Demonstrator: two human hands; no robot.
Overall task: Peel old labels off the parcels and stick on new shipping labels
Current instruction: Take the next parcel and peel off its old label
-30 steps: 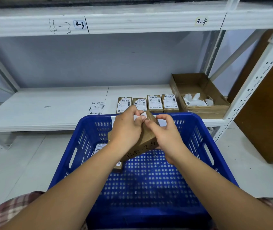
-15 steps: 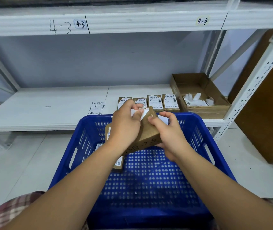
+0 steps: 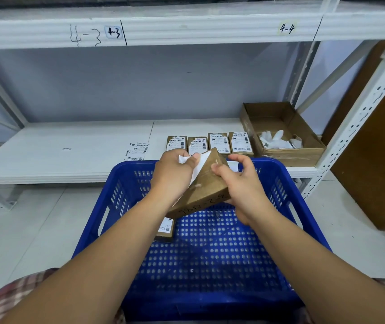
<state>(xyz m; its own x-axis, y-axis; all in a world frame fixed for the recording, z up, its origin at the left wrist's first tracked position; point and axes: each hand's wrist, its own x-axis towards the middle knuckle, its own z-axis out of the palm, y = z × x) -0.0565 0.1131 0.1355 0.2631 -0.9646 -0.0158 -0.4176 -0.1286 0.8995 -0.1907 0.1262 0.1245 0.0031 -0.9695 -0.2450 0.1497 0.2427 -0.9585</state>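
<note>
Parcels [image 3: 206, 185] — four shelved, one basketed, one in hands [image 3: 174, 174] [image 3: 245, 190], label [image 3: 201, 161] pinched

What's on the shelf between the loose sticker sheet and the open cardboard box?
Four small brown parcels in a row, each with a white label on top, lie between the loose label sheet and the cardboard box. The head view shows it.

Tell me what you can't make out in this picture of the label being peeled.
All in the head view.
- Old label: only a blank white side shows; the left hand covers part.
- Held parcel: handwriting on its side is tilted, its end under the right hand.
- Lower parcel in the blue basket: mostly behind the left forearm and held parcel.
- Four shelf parcels: print too small to read.
</note>
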